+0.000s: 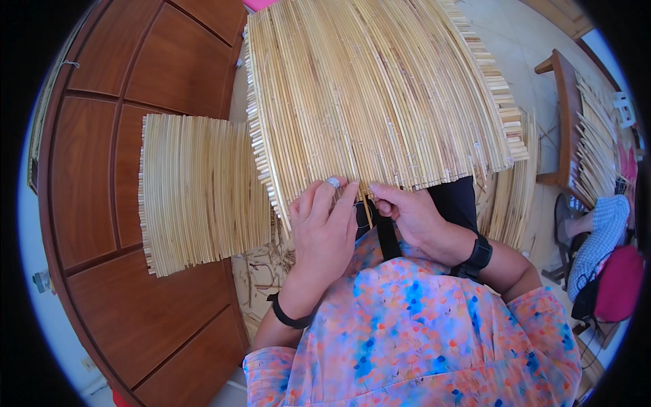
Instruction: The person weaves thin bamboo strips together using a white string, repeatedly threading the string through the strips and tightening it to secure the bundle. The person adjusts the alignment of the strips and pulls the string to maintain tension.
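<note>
A large mat of straw-coloured reeds (373, 88) lies across my lap, its stalks bound side by side. My left hand (320, 227), with a ring on one finger, has its bent fingers closed on the mat's near edge. Just to the right, my right hand (410, 214) is closed in a pinch at the same edge. What sits between its fingertips is too small to make out. A short loose reed (367, 209) hangs down between my hands, and a thin thread seems to loop beside it.
Another reed mat (203, 190) leans by the brown wooden panels (95, 183) on the left. Reed scraps (261, 278) litter the floor. More reeds (512, 197) lie at right, near a wooden bench (566, 122). At far right, another person's leg (578, 225) shows beside a magenta item (618, 285).
</note>
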The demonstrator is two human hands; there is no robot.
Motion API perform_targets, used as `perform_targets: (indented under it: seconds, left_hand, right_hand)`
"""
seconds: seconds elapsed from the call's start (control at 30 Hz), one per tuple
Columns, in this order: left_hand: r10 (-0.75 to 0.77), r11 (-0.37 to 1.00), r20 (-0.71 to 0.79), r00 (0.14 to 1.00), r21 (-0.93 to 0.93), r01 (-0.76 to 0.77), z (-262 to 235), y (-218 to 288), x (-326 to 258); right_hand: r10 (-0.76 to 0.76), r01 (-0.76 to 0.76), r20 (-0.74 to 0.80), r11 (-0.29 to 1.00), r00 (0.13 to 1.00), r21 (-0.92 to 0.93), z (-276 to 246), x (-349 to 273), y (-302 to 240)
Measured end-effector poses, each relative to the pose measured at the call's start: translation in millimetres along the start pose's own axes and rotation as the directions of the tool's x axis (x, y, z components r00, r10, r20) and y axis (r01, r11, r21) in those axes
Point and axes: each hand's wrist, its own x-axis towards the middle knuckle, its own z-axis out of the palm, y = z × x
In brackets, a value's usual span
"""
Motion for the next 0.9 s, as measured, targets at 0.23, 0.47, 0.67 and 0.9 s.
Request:
perform_targets:
  seconds: [0.23, 0.47, 0.67, 0.9]
  left_hand:
    - [0.044, 0.994, 0.000, 0.999, 0.104, -0.044, 4, 1, 3]
    - [0.071, 0.997, 0.036, 0.997, 0.041, -0.073, 2, -9, 6]
    - [0.055, 0.995, -0.093, 0.994, -0.083, -0.062, 4, -14, 3]
    - [0.257, 0.903, -0.245, 0.935, -0.284, -0.323, -30, -23, -24]
  right_hand:
    - [0.004, -0.004, 0.002, 1.000, 1.000, 0.014, -2, 1, 5]
    - [0.097, -0.097, 0.041, 0.995, 0.994, 0.007, -14, 4, 3]
    - [0.262, -0.147, 0.234, 0.897, 0.936, -0.417, -38, -7, -17]
    - [-0.316, 0.874, 0.847, -0.095, 0.427, -0.476, -34, -42, -50]
